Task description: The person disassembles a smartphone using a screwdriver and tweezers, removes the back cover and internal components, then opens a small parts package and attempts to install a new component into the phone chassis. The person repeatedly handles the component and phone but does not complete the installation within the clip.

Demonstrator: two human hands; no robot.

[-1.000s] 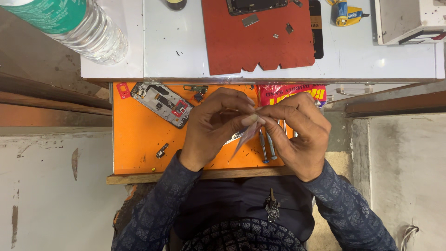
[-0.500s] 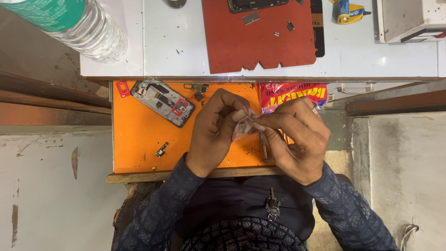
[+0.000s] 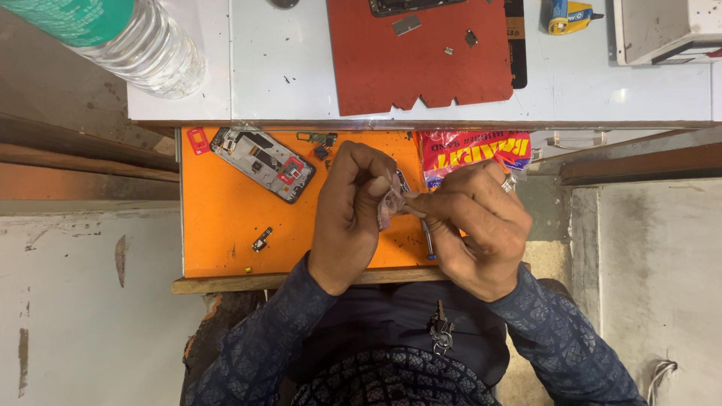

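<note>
Head view, near to far. Nearest, the person's dark patterned sleeves rise to two bare hands meeting over the near right part of an orange tray point(image 3: 226, 218). The left hand point(image 3: 350, 214) and the right hand point(image 3: 474, 225) both pinch one small, pale, translucent piece point(image 3: 391, 199) between thumb and fingertips; each set of fingers is closed on it, and it is held clear above the tray, not resting on it. What the piece is cannot be told exactly; it looks thin and film-like. Judged from that, it should be very light, limp and easily creased or torn, best taken at its edges with light pressure, as both hands now do. A slim blue-tipped tool point(image 3: 426, 237) lies under the right hand, partly hidden.

Farther left on the tray lies an opened phone body point(image 3: 263, 162) with its innards exposed, a small loose part point(image 3: 261, 240) nearer, and a red printed packet point(image 3: 474, 150) at the far right. Beyond, on the white desk point(image 3: 286, 68), sit a red mat point(image 3: 406, 68) and a clear water bottle point(image 3: 143, 49) at far left.
</note>
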